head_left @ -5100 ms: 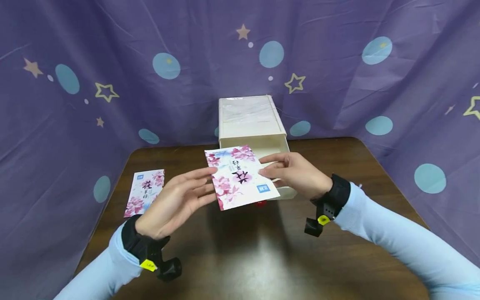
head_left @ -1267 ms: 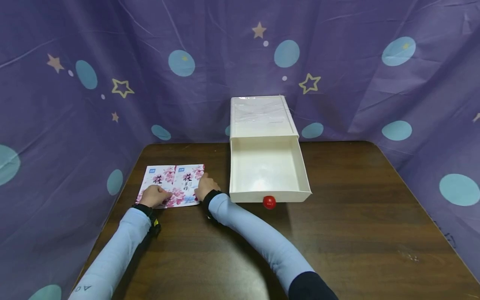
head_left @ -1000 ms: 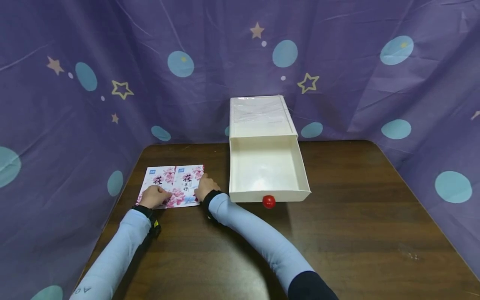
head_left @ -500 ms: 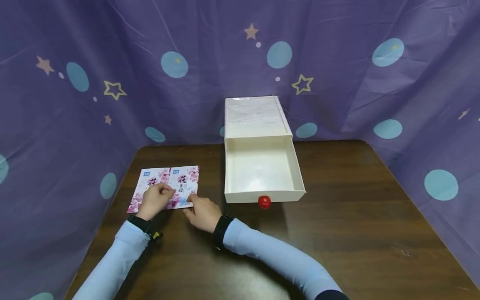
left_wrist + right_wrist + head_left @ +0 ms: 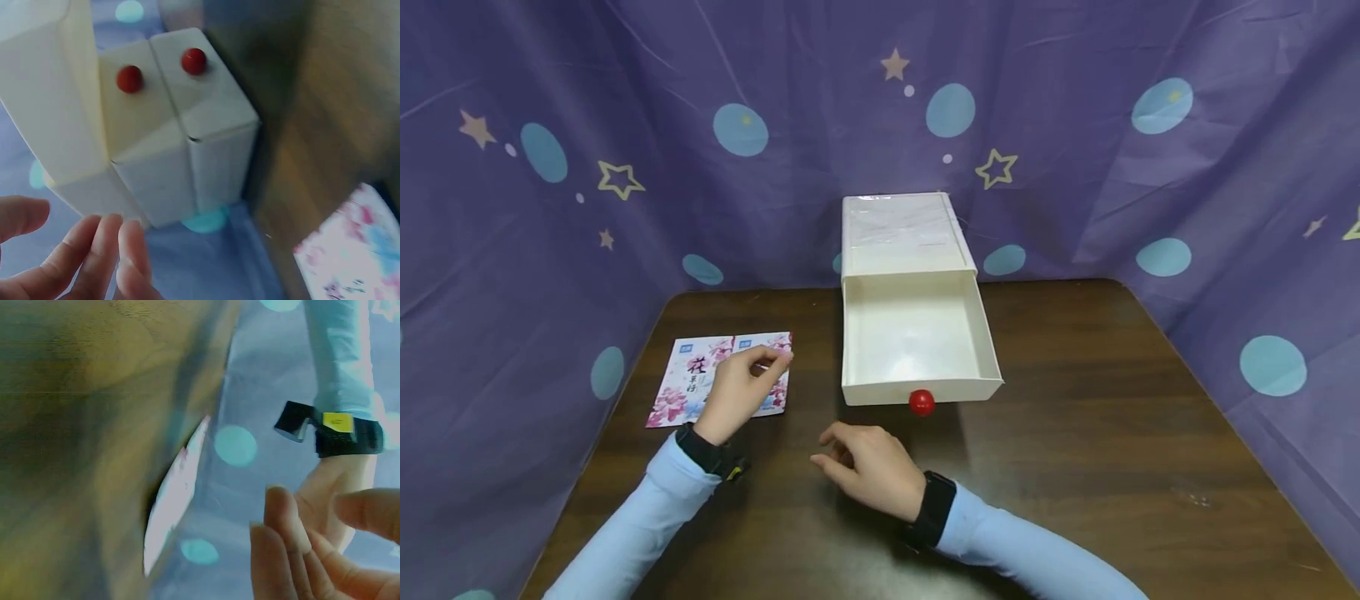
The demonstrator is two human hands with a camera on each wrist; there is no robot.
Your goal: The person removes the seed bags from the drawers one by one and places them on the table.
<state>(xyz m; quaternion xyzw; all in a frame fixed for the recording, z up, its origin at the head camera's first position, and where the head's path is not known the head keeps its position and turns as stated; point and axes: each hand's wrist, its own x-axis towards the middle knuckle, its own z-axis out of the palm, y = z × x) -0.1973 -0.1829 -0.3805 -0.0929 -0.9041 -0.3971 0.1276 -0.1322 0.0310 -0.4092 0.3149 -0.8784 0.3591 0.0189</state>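
Two flat packets with pink flower print lie side by side on the left of the table: the left packet (image 5: 679, 400) and the right packet (image 5: 777, 398), partly covered from view by my left hand (image 5: 739, 392). That hand hovers above them with bent, relaxed fingers and nothing in its grasp. In the left wrist view its fingers (image 5: 100, 250) are apart. My right hand (image 5: 876, 468) is over the table in front of the drawer, fingers loosely curved around nothing. The packets (image 5: 175, 500) appear edge-on in the right wrist view.
A white drawer cabinet (image 5: 904, 237) stands at the back, its top drawer (image 5: 880, 393) pulled out with nothing inside. A red knob (image 5: 922, 402) sticks out from its front. Two lower drawers with red knobs (image 5: 194, 61) are closed. A purple curtain (image 5: 1037, 100) surrounds the table.
Earlier both hands held one packet near the drawer; it then lay beside the other. Since then both hands have let go and drawn away to the right, the right hand farther and toward me.
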